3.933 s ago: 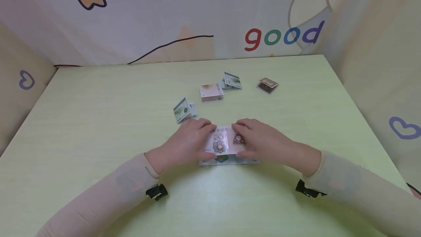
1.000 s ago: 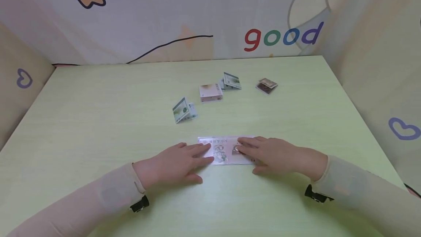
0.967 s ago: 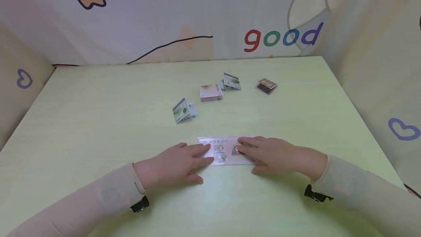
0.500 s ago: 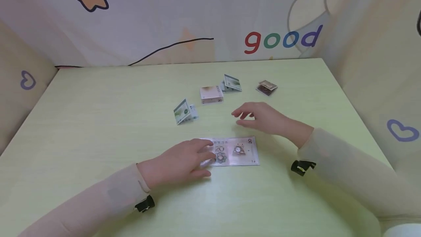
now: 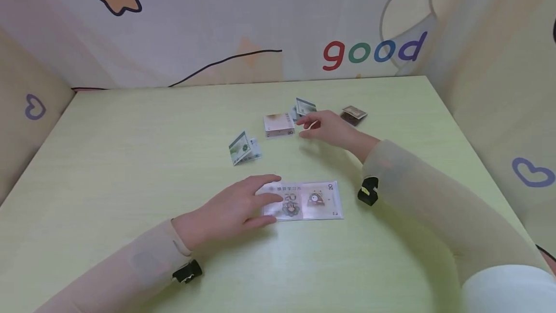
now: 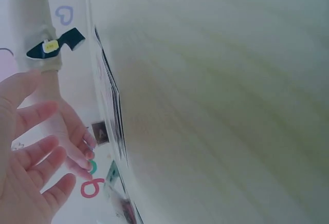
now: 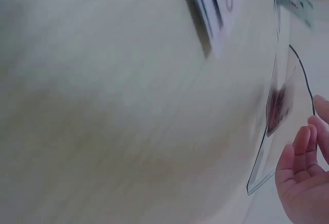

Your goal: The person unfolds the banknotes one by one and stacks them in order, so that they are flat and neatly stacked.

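A flat pinkish play banknote marked 20 (image 5: 321, 202) lies on the table in front of the person. Over its left end, my left hand (image 5: 230, 206) spreads its fingers and grips nothing. My right hand (image 5: 332, 129) is farther back, thumb and fingers apart with nothing between them. Its fingertips are just right of a folded pink banknote (image 5: 279, 123). A folded green banknote (image 5: 306, 106) stands right behind those fingers, partly hidden by them. In the left wrist view, the flat notes (image 6: 114, 108) show edge-on as a thin stack.
Another folded green banknote (image 5: 241, 149) stands left of the pink one. A folded brown banknote (image 5: 355, 111) lies at the back right, partly behind the right hand. A printed curtain (image 5: 195, 23) borders the table's (image 5: 130, 158) far edge and sides. A white rounded shape (image 5: 508, 286) shows at bottom right.
Both hands first held, then pressed, the flat note. The right hand has since left it and moved back toward the folded notes. The left hand has lifted its fingers slightly.
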`<state>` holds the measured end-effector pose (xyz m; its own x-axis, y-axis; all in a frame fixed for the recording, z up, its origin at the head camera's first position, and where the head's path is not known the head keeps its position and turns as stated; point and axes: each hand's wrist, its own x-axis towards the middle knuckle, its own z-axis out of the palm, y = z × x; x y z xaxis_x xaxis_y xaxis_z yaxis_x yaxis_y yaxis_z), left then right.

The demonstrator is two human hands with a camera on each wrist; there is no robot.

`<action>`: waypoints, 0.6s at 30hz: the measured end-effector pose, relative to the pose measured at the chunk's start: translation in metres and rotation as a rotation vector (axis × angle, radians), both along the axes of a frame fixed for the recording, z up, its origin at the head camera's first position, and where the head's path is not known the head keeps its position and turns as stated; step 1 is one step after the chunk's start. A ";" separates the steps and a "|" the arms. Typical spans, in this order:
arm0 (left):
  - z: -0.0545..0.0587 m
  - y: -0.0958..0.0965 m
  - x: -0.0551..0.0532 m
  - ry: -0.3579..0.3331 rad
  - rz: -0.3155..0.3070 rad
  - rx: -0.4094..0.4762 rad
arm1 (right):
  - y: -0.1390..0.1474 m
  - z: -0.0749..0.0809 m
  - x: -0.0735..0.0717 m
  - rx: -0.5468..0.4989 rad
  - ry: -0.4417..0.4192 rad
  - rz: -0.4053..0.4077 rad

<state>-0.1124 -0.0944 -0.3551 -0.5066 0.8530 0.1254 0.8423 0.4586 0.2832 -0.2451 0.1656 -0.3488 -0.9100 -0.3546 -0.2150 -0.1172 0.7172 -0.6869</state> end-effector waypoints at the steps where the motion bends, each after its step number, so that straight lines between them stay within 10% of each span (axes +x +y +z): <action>1: 0.000 -0.001 0.000 0.002 0.000 0.013 | -0.001 -0.001 -0.004 0.003 0.001 0.005; 18: 0.001 -0.008 0.001 -0.036 0.067 0.069 | -0.016 -0.014 -0.035 0.077 -0.005 0.029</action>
<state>-0.1113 -0.1025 -0.3537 -0.5674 0.8072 0.1630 0.7991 0.4920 0.3455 -0.2799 0.1500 -0.3633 -0.8984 -0.3633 -0.2468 -0.1357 0.7640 -0.6308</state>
